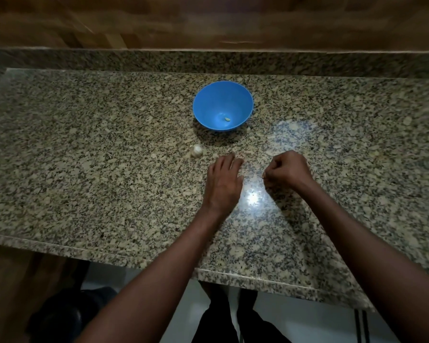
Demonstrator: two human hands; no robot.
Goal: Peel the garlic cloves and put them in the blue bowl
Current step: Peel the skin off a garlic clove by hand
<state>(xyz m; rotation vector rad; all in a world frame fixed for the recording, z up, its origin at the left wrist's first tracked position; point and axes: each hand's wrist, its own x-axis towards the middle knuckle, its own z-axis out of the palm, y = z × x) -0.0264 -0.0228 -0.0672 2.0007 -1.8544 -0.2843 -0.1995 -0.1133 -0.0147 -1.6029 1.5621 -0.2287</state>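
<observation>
Left hand [224, 180] is lying flat, fingers straight, on the granite bench [84, 169]; right hand [286, 169] is curling, contents unclear, beneath wood panelling [208, 21].

The bowl [223, 106] is sitting on the countertop [84, 149] toward the back wall, with one peeled clove [227, 119] lying inside it, on the floor of the bowl toward its near right side. The garlic bulb [196, 151] is lying on the countertop just in front of the bowl and slightly to its left, apart from it. The left hand [223, 184] is resting in front of the bowl, right of the garlic bulb, and the right hand [289, 170] is hovering in front of the bowl and to its right, near the left hand but not touching it.
</observation>
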